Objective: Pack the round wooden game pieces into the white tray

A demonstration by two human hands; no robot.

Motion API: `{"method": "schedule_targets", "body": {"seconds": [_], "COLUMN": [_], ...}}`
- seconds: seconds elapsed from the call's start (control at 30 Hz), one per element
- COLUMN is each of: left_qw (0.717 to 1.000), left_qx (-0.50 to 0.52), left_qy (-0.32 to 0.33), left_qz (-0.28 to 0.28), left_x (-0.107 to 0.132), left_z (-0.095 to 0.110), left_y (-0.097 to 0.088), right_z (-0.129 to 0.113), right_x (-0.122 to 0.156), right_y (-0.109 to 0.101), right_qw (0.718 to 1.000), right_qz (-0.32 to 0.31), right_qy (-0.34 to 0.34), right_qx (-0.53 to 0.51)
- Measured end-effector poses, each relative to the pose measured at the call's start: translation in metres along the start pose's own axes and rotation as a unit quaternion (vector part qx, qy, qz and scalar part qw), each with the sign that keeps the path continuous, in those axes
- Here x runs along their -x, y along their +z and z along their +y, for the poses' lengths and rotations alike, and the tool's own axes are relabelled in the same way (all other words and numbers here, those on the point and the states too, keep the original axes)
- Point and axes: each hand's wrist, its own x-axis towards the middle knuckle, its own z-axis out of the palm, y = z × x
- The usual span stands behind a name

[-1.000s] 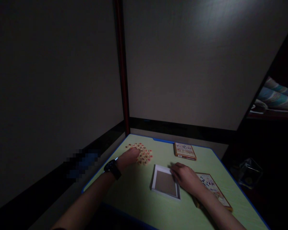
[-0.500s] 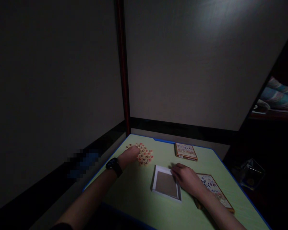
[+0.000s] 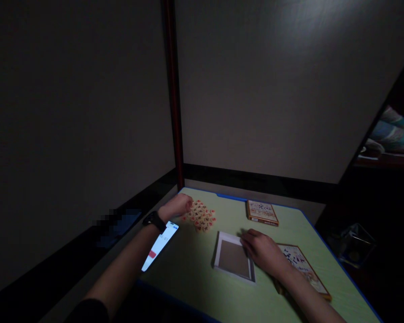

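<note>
At the far left of the table, my left hand (image 3: pixel 177 205), with a dark watch (image 3: pixel 155 220) on its wrist, is closed with its fingers curled down. It is at the left edge of a pile of round xiangqi pieces (image 3: pixel 202 217) with red and dark characters. Whatever its fingers hold is hidden. My right hand (image 3: pixel 257 246) grips the upper right rim of a shallow open white box (image 3: pixel 234 258) with a bare brown bottom. Under my right forearm lies a printed game box lid (image 3: pixel 301 267), partly covered.
A second printed game box (image 3: pixel 261 212) lies at the back right of the green table (image 3: pixel 188 273). A lit phone (image 3: pixel 160 244) sits at the left edge beside my left forearm. Walls stand behind and to the left. A clear container (image 3: pixel 357 246) is off the right side.
My left hand has moved left and away from me, from over the pieces to their left edge. The phone beside my forearm now shows. My right hand stays on the white box.
</note>
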Motion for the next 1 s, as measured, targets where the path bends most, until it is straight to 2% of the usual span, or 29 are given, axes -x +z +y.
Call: {"method": "schedule_targets", "body": {"seconds": [0.13,0.3,0.73,1.0], "left_qw": [0.998,0.993,0.990,0.991], "left_qx": [-0.020,-0.015,0.035,0.063], "left_qy": [-0.058,-0.115,-0.134,-0.113], "left_qz": [0.007,-0.036,-0.020,-0.024], "left_x": [-0.007,-0.011,-0.021,-0.025], "left_z": [-0.016,-0.024,-0.043,-0.040], "left_y": [0.003,0.018,0.034,0.038], "right_z": [0.001,0.003,0.005,0.002], "right_x": [-0.001,-0.003,-0.002,-0.002], "right_y": [0.002,0.004,0.007,0.004], "right_qw": [1.000,1.000,1.000,1.000], "right_qz": [0.000,-0.008,0.007,-0.006], "right_qy": [-0.002,0.004,-0.004,0.006], "right_qx": [-0.002,0.006,-0.009,-0.005]}}
